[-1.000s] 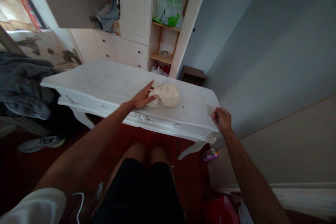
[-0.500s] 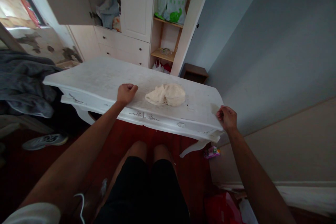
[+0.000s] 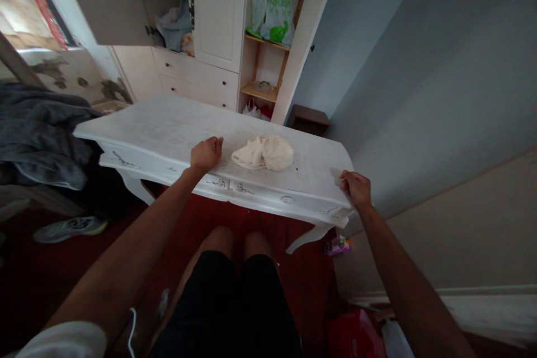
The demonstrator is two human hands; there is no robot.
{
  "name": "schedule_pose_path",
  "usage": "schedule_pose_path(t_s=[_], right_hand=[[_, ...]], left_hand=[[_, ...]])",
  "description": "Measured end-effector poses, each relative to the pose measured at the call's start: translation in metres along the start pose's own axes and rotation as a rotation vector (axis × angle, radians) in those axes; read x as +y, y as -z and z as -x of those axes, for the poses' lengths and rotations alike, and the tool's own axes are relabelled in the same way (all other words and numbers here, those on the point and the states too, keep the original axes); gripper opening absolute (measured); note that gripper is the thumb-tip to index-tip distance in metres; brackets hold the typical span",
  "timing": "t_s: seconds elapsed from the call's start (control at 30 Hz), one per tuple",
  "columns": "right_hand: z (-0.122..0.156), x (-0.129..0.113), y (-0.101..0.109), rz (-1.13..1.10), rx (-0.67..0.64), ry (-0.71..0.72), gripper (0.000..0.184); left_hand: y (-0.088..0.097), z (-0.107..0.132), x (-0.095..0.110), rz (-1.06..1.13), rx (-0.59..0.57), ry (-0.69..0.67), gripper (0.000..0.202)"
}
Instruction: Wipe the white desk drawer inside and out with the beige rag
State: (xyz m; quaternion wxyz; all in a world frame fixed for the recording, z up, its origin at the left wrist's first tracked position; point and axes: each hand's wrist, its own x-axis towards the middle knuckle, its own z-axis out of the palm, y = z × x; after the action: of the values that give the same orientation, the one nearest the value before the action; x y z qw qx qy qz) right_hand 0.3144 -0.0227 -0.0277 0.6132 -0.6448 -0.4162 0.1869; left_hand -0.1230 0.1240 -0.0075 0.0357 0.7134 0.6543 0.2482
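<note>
A crumpled cream-coloured cloth [image 3: 264,152] lies in a loose heap on the white table [image 3: 168,117], near its front edge. Just left of the cloth, my left hand [image 3: 207,153] is curled into a fist at the table's front edge, apart from the cloth. No object shows in it. At the table's right end is my right hand [image 3: 357,187], its fingers curled together over the corner. Nothing shows between those fingers either. Carved ornaments run along the table's front.
Behind the table stands a white wardrobe [image 3: 216,11] with open doors and plastic bags [image 3: 279,14] on a shelf. Grey fabric [image 3: 42,128] is piled at left, above a shoe [image 3: 71,228]. A red bag [image 3: 352,335] lies at lower right; a grey-blue wall [image 3: 440,78] rises there.
The view has shifted slightly. My right hand appears a little further left and lower at the table's corner, still curled. My left fist has turned slightly. The cloth lies as before.
</note>
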Motion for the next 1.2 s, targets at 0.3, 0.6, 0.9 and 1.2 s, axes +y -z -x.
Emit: schedule_pose_path(t_s=[0.3,0.6,0.9,1.2], right_hand=[[-0.005,0.007,0.000,-0.007,0.003,-0.019,0.034],[-0.006,0.007,0.000,0.013,0.008,0.001,0.033],[-0.005,0.005,0.000,0.014,0.014,0.002,0.032],[-0.008,0.012,0.002,-0.008,-0.015,0.014,0.031]], left_hand=[[0.000,0.004,-0.002,-0.037,-0.054,-0.022,0.053],[-0.006,0.004,-0.006,-0.058,-0.002,-0.071,0.048],[-0.006,0.005,-0.007,0.017,0.077,-0.036,0.042],[-0.005,0.007,-0.005,0.052,0.100,-0.012,0.041]])
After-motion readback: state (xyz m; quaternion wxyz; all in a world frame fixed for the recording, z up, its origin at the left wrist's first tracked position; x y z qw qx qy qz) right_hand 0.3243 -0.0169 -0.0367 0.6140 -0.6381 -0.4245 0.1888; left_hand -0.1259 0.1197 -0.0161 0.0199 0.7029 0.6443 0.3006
